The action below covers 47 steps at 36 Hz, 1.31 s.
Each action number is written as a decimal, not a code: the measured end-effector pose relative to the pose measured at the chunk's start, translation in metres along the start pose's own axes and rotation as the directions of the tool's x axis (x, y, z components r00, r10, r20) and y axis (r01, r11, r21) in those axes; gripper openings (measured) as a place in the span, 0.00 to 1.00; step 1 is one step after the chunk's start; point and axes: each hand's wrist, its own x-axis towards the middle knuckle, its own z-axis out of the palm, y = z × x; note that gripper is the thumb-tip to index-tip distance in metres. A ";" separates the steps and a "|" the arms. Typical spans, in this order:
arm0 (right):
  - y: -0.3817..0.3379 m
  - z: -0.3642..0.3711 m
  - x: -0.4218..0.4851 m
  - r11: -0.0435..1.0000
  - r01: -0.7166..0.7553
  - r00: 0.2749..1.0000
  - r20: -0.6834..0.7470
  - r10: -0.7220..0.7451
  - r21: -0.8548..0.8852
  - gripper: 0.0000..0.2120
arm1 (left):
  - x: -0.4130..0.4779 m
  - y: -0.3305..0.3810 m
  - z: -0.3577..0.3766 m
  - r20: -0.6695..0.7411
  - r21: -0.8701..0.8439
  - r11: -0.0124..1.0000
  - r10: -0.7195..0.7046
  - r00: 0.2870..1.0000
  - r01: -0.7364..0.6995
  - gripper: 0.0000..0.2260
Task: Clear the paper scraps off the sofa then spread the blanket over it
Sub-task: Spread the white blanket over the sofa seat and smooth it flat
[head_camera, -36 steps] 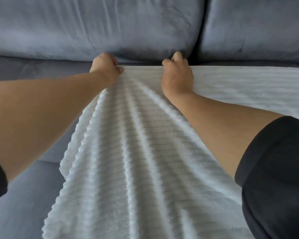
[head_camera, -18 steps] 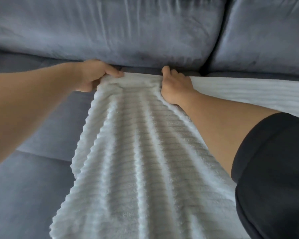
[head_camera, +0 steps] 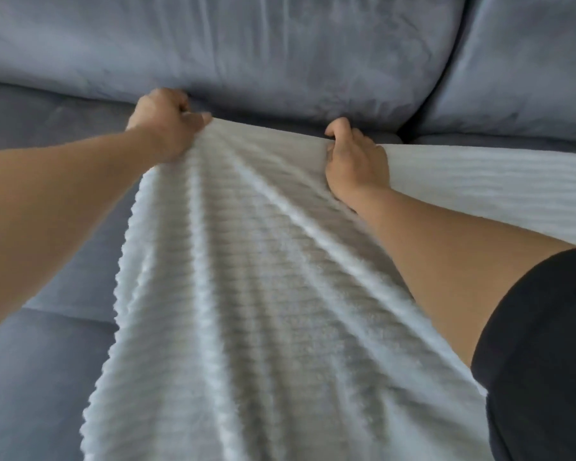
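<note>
Head view: both arms are stretched out straight toward the back of the blue sofa (head_camera: pixel 64 344). A white ribbed blanket (head_camera: pixel 263 311) is laid down the middle of the frame and off to the right. Its far edge is gripped by the left hand (head_camera: pixel 162 123) at upper left, with fingers curled tight on the corner. The same edge is pinched by the right hand (head_camera: pixel 356 161) near the center, fingers closed. Long folds are seen between both hands. A black sleeve (head_camera: pixel 539 361) is seen at lower right.
</note>
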 end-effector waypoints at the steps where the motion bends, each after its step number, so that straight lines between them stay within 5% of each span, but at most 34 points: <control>1: 0.001 0.004 -0.001 1.000 0.018 0.998 -0.056 -0.019 -0.004 0.12 | 0.003 -0.003 0.006 0.002 -0.008 1.000 -0.001 1.000 0.001 0.19; 5: 0.005 0.013 -0.005 0.997 0.071 0.979 -0.192 -0.069 0.005 0.09 | 0.009 -0.017 0.021 0.004 -0.139 0.990 -0.028 1.000 0.028 0.21; 8: 0.004 0.007 -0.005 0.999 0.047 0.986 -0.163 -0.043 0.022 0.09 | 0.008 -0.021 0.023 0.034 -0.201 0.978 -0.054 0.998 0.060 0.24; 12: -0.016 -0.019 0.018 0.986 -0.146 0.983 0.126 0.136 0.076 0.07 | 0.006 -0.023 0.024 0.040 -0.224 0.973 -0.047 0.998 0.055 0.23; 16: -0.057 -0.027 0.045 0.993 -0.090 0.915 0.389 0.111 -0.072 0.07 | 0.008 -0.024 0.022 0.068 -0.251 0.965 -0.054 0.996 0.069 0.21; 24: -0.081 0.000 0.023 0.974 0.011 1.000 -0.014 -0.014 -0.227 0.11 | 0.010 -0.028 0.022 0.096 -0.333 0.938 -0.064 0.993 0.093 0.22; 26: -0.091 0.009 0.033 0.995 0.023 0.999 0.047 -0.018 -0.096 0.05 | 0.012 -0.031 0.023 0.089 -0.341 0.936 -0.059 0.994 0.086 0.22; 28: -0.094 0.020 0.041 0.998 0.065 0.991 0.118 -0.065 0.003 0.08 | 0.013 -0.031 0.024 0.072 -0.325 0.943 -0.054 0.996 0.074 0.22; 31: -0.091 0.032 0.039 0.989 0.110 0.993 0.040 -0.114 0.097 0.10 | 0.012 -0.027 0.022 0.100 -0.295 0.953 -0.035 0.994 0.063 0.21; 36: -0.089 0.040 0.034 0.991 0.099 0.995 -0.040 -0.096 0.095 0.10 | 0.014 -0.013 -0.040 0.498 -0.209 0.968 -0.020 0.867 0.142 0.16; 39: -0.088 0.043 0.033 0.992 0.106 0.993 -0.051 -0.103 0.063 0.10 | 0.014 -0.021 -0.075 0.595 -0.256 0.951 0.011 0.804 0.176 0.11; 43: -0.088 0.045 0.033 0.995 0.091 0.994 -0.058 -0.088 0.050 0.09 | 0.018 -0.041 -0.098 0.597 -0.328 0.919 0.020 0.802 0.221 0.06; 47: -0.089 0.047 0.035 0.995 0.080 0.996 -0.040 -0.078 0.056 0.10 | 0.025 -0.066 -0.086 0.404 -0.253 0.947 -0.083 0.911 0.199 0.12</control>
